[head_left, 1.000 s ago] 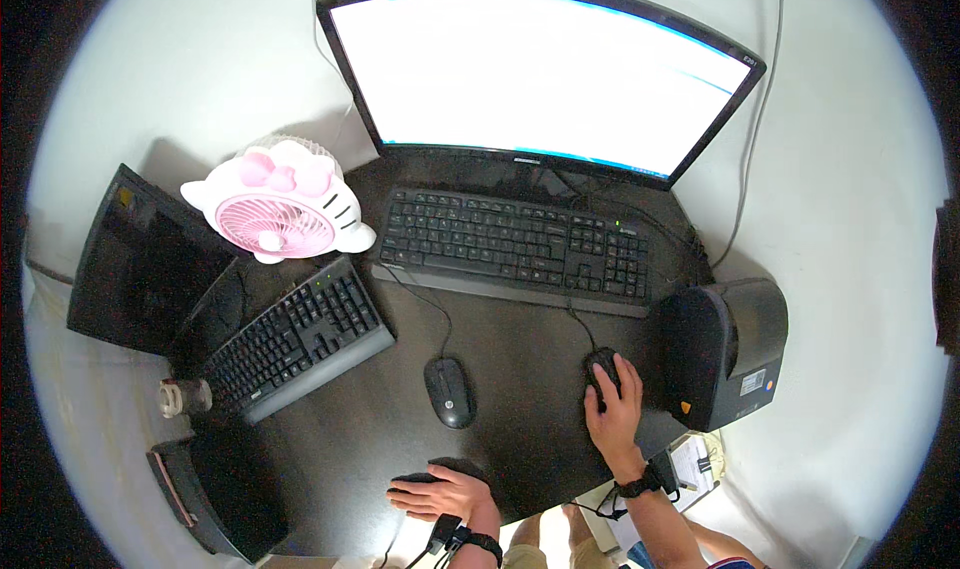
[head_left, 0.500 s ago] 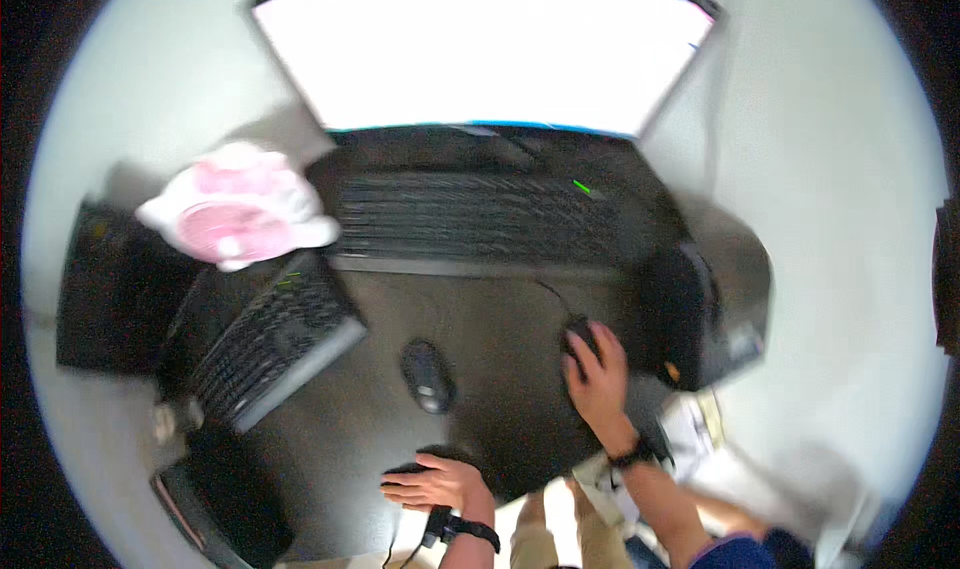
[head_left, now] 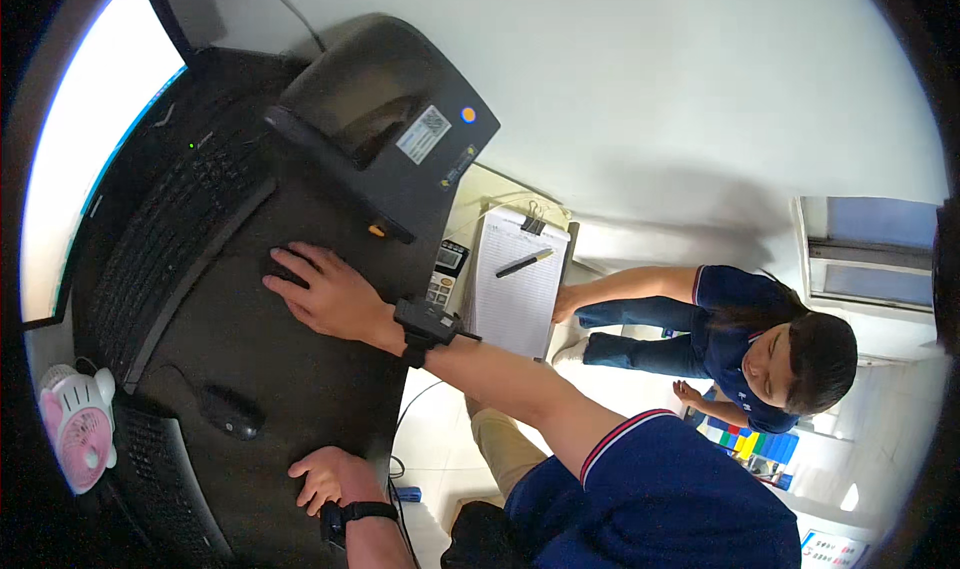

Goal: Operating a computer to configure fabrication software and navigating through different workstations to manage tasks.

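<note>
One mouse (head_left: 230,414) lies on the desk (head_left: 310,399), free of any grip, its cable running off to the left. It sits left of both hands: a little farther than the left hand (head_left: 325,477) and nearer than the right hand (head_left: 325,294), touching neither.

The left hand is low over the desk, fingers bent and slightly apart; I cannot tell whether anything is under them. The right hand is palm down, fingers a little spread and drooping at the tips; dark on dark, I cannot tell whether they close on something. Each wrist wears a black device on a strap.

Left of the mouse is a small keyboard (head_left: 160,469), with a pink and white fan (head_left: 85,429) beyond it at the left rim. Farther off are a long keyboard (head_left: 180,239) and, at far left, a lit monitor (head_left: 110,119).

A black machine (head_left: 400,114) stands beyond the right hand. To its right and nearer are a calculator (head_left: 446,274) and a clipboard (head_left: 570,251) with paper and a pen (head_left: 524,263). A co-worker (head_left: 735,344) in navy is at right, one hand at the clipboard's edge.
</note>
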`<state>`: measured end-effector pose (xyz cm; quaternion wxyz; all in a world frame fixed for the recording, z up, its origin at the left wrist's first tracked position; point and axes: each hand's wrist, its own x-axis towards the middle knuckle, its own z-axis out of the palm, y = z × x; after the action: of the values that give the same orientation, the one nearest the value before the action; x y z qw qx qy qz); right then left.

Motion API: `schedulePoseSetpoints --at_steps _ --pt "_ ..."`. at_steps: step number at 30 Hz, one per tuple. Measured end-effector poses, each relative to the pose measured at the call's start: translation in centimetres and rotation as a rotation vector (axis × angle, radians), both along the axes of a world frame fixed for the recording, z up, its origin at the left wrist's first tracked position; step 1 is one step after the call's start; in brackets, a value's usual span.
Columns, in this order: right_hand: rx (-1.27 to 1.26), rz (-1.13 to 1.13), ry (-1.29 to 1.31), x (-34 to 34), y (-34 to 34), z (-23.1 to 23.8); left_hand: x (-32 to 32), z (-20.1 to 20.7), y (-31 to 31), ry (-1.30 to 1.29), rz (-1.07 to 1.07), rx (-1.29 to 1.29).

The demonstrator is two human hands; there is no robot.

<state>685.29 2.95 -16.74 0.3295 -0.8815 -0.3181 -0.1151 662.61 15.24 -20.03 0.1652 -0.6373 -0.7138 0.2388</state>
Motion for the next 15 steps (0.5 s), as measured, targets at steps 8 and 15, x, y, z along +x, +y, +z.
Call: schedulePoseSetpoints --at_steps 8,15 --pt "0.026 0.105 0.018 0.9 1.9 1.2 -3.2 -3.2 3.5 -0.343 0.248 0.127" --pt "-0.071 0.097 0.095 0.5 0.8 2.1 -4.5 -2.9 0.4 0.022 -0.773 0.6"
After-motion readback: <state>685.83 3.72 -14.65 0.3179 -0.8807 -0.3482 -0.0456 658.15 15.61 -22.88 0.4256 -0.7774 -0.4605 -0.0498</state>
